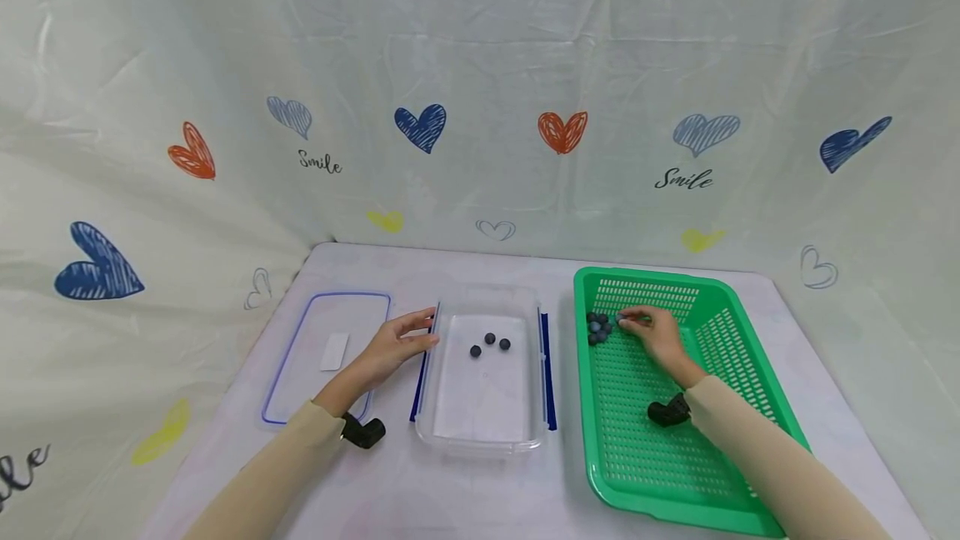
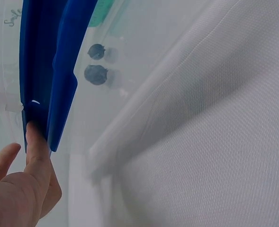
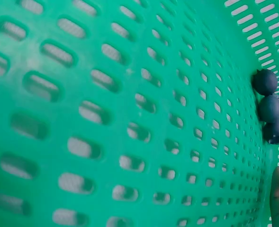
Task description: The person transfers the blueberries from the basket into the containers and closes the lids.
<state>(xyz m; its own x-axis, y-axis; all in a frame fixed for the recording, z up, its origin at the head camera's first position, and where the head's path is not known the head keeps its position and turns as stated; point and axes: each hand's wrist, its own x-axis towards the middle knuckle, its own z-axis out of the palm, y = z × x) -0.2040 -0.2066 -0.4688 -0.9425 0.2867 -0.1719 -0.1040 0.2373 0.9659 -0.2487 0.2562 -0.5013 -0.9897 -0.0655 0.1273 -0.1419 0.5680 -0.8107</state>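
My left hand (image 1: pixel 396 347) steadies the left side of a clear plastic container (image 1: pixel 480 445), fingers fairly straight. In the left wrist view one finger rests against the blue side latch (image 2: pixel 66 80). Three blueberries (image 1: pixel 490 338) lie on the container's floor. Inside a green basket (image 1: pixel 637 457), my right hand (image 1: pixel 662 338) pinches a single blueberry (image 1: pixel 619 317) between thumb and fingertips. Several more blueberries (image 1: pixel 597 327) cluster beside it against the basket's left wall. In the right wrist view only a fingertip and part of the pinched berry show at the right edge.
A clear lid with a blue seal (image 1: pixel 300 369) and a white label (image 1: pixel 334 352) lies left of the container, partly under the left arm. Another blue latch (image 1: pixel 549 373) hangs open on the container's right side. A heart-printed sheet (image 1: pixel 487 190) hangs behind the table.
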